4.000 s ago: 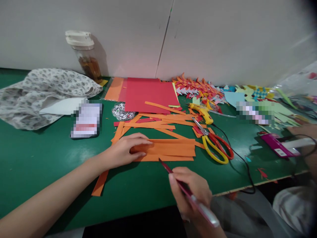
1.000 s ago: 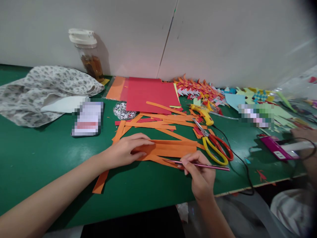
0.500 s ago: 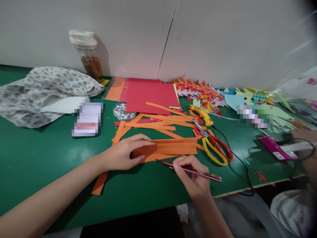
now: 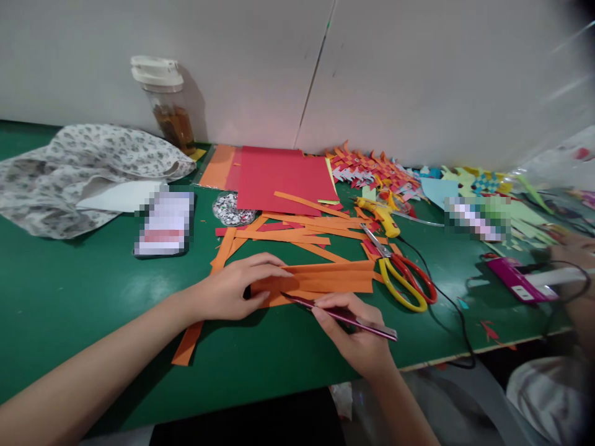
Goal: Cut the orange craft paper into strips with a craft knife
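My left hand [image 4: 237, 286] lies on the left end of a stack of orange paper strips [image 4: 325, 279] on the green table [image 4: 93, 297], thumb and fingers closed around that end. My right hand [image 4: 356, 334] pinches a thin dark red pencil [image 4: 339, 313], whose tip touches the near edge of the orange strips close to my left thumb. The pencil's back end points to the right, over the table.
Yellow and red scissors [image 4: 404, 275] and a yellow glue gun [image 4: 379, 214] lie right of the strips. Loose orange strips [image 4: 288, 232], red paper [image 4: 283, 176], a phone [image 4: 163, 223], patterned cloth [image 4: 83, 167], a bottle [image 4: 167, 102]. Another person's hand [image 4: 574, 254] at the far right.
My right hand has slid left along the near edge of the strips, bringing the pencil tip from the right part of the stack to near my left thumb. My left hand has stayed put.
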### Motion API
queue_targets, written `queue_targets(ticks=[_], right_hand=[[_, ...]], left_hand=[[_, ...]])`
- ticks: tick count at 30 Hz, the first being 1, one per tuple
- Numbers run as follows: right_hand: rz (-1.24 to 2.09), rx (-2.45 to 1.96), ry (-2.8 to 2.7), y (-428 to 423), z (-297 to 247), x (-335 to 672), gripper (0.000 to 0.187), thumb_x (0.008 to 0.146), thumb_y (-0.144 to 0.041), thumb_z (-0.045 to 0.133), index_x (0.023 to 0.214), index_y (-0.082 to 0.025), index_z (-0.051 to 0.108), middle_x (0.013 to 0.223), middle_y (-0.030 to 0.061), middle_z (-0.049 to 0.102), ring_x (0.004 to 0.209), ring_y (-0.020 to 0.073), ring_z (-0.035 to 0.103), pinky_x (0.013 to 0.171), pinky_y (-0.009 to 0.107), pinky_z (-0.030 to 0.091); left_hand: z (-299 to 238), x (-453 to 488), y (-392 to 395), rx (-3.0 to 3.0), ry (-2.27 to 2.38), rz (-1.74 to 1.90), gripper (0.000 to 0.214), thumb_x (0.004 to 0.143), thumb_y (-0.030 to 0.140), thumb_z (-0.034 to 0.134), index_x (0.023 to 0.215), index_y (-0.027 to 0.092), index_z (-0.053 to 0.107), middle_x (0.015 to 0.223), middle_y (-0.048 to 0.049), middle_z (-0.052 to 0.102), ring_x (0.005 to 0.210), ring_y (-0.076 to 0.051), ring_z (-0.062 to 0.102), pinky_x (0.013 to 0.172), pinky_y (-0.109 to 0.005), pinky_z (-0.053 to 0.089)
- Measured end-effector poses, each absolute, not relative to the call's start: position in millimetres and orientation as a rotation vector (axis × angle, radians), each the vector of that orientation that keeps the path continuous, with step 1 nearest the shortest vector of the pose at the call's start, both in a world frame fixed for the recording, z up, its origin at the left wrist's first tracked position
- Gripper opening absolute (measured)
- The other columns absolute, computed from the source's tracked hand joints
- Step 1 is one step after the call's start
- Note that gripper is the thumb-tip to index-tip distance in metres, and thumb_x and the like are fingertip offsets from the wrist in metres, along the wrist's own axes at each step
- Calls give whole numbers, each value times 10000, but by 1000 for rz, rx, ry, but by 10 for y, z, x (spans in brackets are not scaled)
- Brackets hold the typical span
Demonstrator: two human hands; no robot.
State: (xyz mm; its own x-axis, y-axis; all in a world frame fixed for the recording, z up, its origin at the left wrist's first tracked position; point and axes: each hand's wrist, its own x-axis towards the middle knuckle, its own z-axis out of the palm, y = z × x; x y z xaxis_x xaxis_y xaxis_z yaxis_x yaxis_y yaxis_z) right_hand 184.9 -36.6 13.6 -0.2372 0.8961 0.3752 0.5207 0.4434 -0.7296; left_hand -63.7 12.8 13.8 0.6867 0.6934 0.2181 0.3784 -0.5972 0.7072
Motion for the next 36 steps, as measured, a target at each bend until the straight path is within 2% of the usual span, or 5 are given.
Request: queue_targets(ticks=[12, 17, 22, 32, 36], right_hand=[[684, -1215, -1824, -379, 135, 1836, 59, 839, -233, 644, 789, -213, 618, 693, 41, 713, 647, 190, 686, 545, 269, 529], [671, -1191, -1692, -379, 124, 1857, 103, 842, -214, 633, 741, -207, 610, 679, 27, 676, 566, 148, 616, 492, 245, 482], [654, -1188, -1601, -382, 109, 1873, 97, 836, -207, 637, 740, -209, 618, 676, 14, 658, 559, 139, 592, 504, 245, 475], [656, -1228, -1452, -370, 61, 1900, 130, 823, -204, 641, 695, -197, 616, 637, -8, 612, 456, 97, 474, 433, 228, 384], [631, -1208, -1381, -359, 40, 1915, 141, 809, -202, 652, 676, -198, 607, 609, -17, 587, 453, 106, 501, 442, 235, 429]], left_hand=[[146, -634, 122, 2241, 785, 652, 434, 871, 75, 490, 1264, 250, 547, 1306, -65, 521, 1183, -179, 538, 1018, -325, 462], [163, -635, 121, 2238, 804, 619, 471, 850, 55, 491, 1270, 262, 545, 1305, -64, 519, 1182, -186, 538, 998, -331, 474], [161, -632, 122, 2235, 809, 621, 461, 850, 60, 491, 1264, 257, 547, 1303, -69, 526, 1163, -193, 550, 965, -330, 492], [142, -645, 125, 2225, 820, 614, 443, 859, 77, 498, 1263, 253, 543, 1306, -71, 528, 1149, -196, 563, 938, -319, 504], [145, -636, 126, 2233, 814, 628, 446, 854, 72, 501, 1259, 254, 545, 1304, -70, 532, 1161, -194, 555, 950, -315, 496]])
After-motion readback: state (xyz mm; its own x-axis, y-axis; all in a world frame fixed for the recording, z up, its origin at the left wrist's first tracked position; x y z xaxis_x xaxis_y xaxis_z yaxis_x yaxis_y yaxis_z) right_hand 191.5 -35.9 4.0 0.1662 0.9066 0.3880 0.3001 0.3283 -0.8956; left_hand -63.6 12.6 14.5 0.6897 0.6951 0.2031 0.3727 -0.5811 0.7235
